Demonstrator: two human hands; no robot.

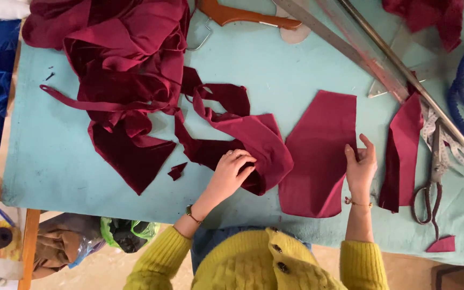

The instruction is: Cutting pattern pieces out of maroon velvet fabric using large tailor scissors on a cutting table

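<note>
Velvet, deep maroon, lies as a flat cut panel [318, 156] whose right edge the right hand [361, 166] pinches, while the left hand [232, 172], fingers curled, grips crumpled fabric [253, 145] left of it.

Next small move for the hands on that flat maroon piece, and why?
Probably lift the folded cloth clear with the left hand. It overlaps the left edge of the flat piece, while the right hand pins the right edge against the table. Clearing the overlap would let the piece lie fully flat.
</note>
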